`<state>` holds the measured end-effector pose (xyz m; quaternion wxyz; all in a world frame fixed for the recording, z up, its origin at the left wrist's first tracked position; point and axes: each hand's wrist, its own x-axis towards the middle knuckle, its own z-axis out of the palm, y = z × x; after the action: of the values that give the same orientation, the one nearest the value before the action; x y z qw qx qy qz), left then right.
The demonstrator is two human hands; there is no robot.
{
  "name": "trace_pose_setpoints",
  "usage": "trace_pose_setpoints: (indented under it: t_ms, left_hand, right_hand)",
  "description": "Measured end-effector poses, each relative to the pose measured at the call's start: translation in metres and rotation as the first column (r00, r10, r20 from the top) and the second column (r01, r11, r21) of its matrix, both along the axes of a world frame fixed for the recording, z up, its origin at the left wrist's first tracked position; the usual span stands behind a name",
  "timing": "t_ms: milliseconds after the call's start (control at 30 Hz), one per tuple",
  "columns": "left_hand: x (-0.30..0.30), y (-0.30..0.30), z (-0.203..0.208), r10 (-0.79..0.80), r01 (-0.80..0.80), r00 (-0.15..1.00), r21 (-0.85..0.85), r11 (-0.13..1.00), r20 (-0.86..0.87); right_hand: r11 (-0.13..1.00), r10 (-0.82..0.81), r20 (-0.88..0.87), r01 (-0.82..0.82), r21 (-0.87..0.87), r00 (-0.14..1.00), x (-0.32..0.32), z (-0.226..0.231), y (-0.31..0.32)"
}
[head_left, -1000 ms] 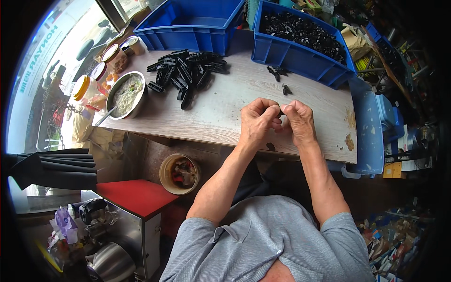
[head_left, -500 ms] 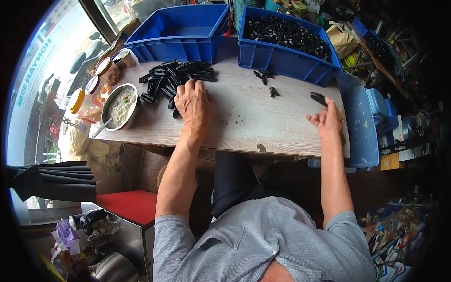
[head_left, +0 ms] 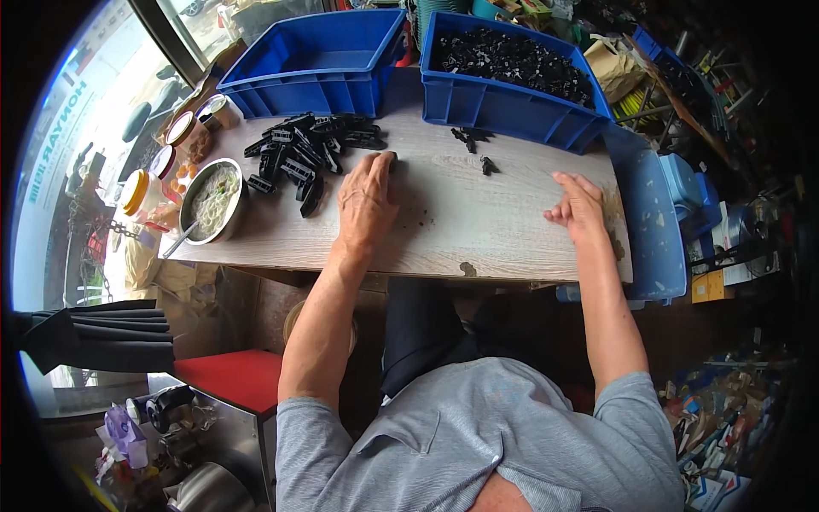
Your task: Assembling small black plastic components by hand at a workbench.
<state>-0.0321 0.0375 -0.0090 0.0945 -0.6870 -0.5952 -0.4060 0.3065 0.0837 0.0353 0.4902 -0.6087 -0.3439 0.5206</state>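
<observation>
A heap of black plastic pieces [head_left: 294,149], long and ribbed, lies on the left of the table. Just right of it, my left hand [head_left: 367,200] is closed around one black plastic piece [head_left: 392,160], of which only an end shows past the fingers. Over the table's right side is my right hand [head_left: 578,209], its fingers loosely bent and apart, with nothing visible in them. A few small black parts [head_left: 469,138] lie between the hands, farther back, and one more small part [head_left: 488,165] sits nearer.
At the back stand an empty-looking blue crate [head_left: 299,90] and a blue crate [head_left: 512,119] full of small black parts. A bowl of noodles [head_left: 239,205] and several jars [head_left: 141,192] line the left edge. A pale blue bin [head_left: 653,230] adjoins the right edge.
My left hand has drawn off the heap to the right with a black piece. The black curved piece at my right fingertips is no longer visible; that hand has shifted slightly left.
</observation>
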Motion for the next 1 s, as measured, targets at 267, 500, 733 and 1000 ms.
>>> trace_pose_setpoints:
  t_ms: [267,500,733,1000]
  left_hand:
    - [-0.007,0.003,0.000,0.033,-0.026,0.987,-0.048,0.999,0.155]
    - [0.037,-0.041,0.007,-0.104,0.144,0.636,0.015,0.990,0.765]
    - [0.087,-0.059,-0.001,-0.091,0.314,0.486,-0.076,0.946,0.869]
    - [0.106,-0.009,0.008,0.080,0.370,0.410,-0.247,0.896,0.908]
  right_hand:
    - [0.959,0.282,0.310,-0.269,-0.086,0.908,-0.058,0.007,0.013]
    - [0.917,0.394,0.518,-0.360,-0.170,0.759,-0.079,0.012,0.021]
    - [0.900,0.423,0.588,-0.395,-0.184,0.690,-0.079,0.007,0.026]
    - [0.857,0.494,0.348,-0.513,-0.043,0.797,-0.070,0.003,0.004]
